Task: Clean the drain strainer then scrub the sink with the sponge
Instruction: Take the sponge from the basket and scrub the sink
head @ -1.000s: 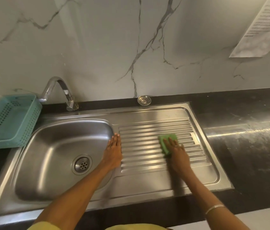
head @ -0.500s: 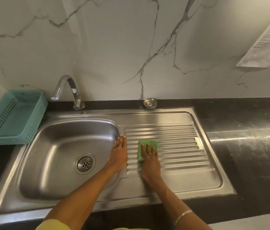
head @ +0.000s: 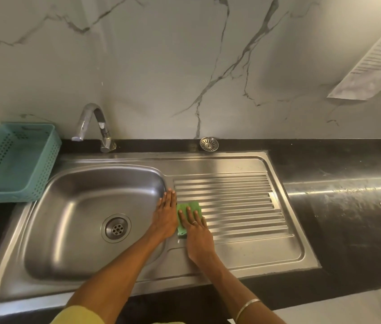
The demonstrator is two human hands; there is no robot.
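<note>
Just below the frame's centre, the flat green rectangular sponge [head: 189,213] lies on the ribbed steel drainboard [head: 238,202], pinned under the right hand [head: 197,232], fingers straight. The left hand [head: 165,216] rests flat and open just beside it. Soft, light and probably wet, the sponge likely handles best pressed from above.

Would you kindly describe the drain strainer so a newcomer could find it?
Start at the steel sink. On the black counter strip behind its ribbed drainboard, against the marble wall, sits the drain strainer, a small round slotted metal disc, right of the faucet.
</note>
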